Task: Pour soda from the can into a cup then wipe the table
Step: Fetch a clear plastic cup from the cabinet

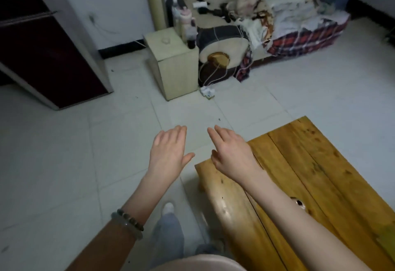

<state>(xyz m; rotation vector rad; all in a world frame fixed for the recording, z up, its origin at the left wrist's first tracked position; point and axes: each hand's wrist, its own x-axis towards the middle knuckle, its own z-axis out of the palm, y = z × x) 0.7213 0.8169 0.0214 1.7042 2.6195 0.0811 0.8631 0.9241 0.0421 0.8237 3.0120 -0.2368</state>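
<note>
The worktop (pixel 310 174) is honey-coloured wooden planks, varnished glossy with dark knots, the floor (pixel 64 153) smooth pale tiles with a dull sheen, the small cabinet (pixel 177 74) matt pale wood-grain, the plaid blanket (pixel 310 37) soft rumpled cloth, the bracelet (pixel 128 223) polished beads.

- Our left hand (pixel 168 151) and right hand (pixel 230 153) hang side by side with a narrow gap between them, fingers (pixel 177 134) straight and nothing in them.
- Under the left hand there's just tiled floor (pixel 64 153), so loads of room to swing left and forward.
- The right hand sits over the near corner of the wooden surface (pixel 320 174); its planks run off to the right, flat.
- There's a dark spot (pixel 299 202) in the wood beside our right forearm. Knot or hole, can't tell.
- Straight ahead, well apart from us, a small pale cabinet (pixel 173 65) blocks the way, with bottles (pixel 188 29) standing along its back edge.
- A crumpled packet (pixel 207 92) lies at its foot.
- A dark cupboard (pixel 42 57) walls off the far left, and a pile of cloth (pixel 277 14) the far right.
</note>
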